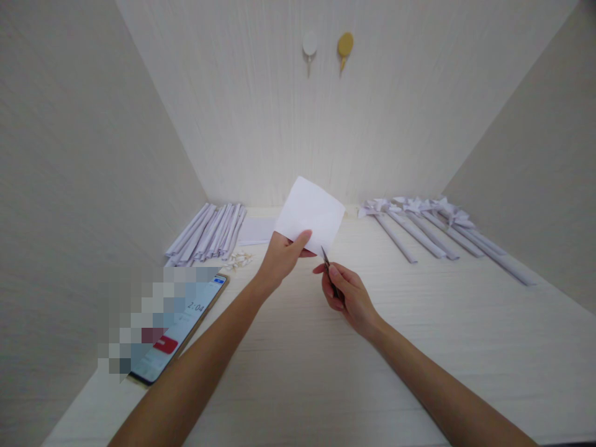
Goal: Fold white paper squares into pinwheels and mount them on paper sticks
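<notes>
I see paper pinwheels point(418, 234) ranged beyond and right of the right hand's fingers point(347, 282), and rolled paper sticks point(209, 233) banked left of the left hand's fingers point(291, 248), both perhaps kept clear of the work. A phone point(179, 329) lies nearer the body. The left hand point(285, 251) pinches a white paper square point(310, 211), thumb uppermost, likely leaving its near edge free for the scissors point(325, 256) gripped in the right hand's point(349, 292) curled fingers. Small pale bits point(238, 259) lie left of the left fingers.

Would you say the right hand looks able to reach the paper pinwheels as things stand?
Probably yes: nothing visible blocks the way to the paper pinwheels, though the right hand holds scissors.
</notes>
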Demonstrator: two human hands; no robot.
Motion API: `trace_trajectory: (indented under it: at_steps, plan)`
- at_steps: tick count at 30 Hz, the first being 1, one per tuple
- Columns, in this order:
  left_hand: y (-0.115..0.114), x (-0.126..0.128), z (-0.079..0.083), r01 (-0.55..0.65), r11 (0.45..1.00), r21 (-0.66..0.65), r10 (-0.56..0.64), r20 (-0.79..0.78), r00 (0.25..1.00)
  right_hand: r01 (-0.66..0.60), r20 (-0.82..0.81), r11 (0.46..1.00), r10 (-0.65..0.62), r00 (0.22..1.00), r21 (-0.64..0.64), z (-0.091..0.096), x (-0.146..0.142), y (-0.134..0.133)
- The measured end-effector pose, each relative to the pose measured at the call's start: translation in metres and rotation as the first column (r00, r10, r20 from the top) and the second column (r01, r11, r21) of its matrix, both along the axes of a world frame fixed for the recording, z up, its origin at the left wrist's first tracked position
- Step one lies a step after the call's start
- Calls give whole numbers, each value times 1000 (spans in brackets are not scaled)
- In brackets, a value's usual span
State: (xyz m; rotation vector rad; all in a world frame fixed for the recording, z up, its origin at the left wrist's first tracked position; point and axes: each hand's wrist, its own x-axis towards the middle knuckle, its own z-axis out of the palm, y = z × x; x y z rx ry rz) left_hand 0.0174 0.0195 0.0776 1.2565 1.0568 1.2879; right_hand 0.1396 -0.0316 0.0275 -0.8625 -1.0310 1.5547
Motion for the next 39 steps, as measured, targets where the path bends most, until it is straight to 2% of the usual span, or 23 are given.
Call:
trace_trajectory:
  at_steps: [11,39]
  plan:
    - [1,1,-2,12,999,31,-12,-3,1000,6,-3,1000,-6,1000,9,-1,-1,0]
    - [-3,2,-1,4,1000,10,-4,15,1000,27,-7,1000,-27,1000,-10,0,0,1]
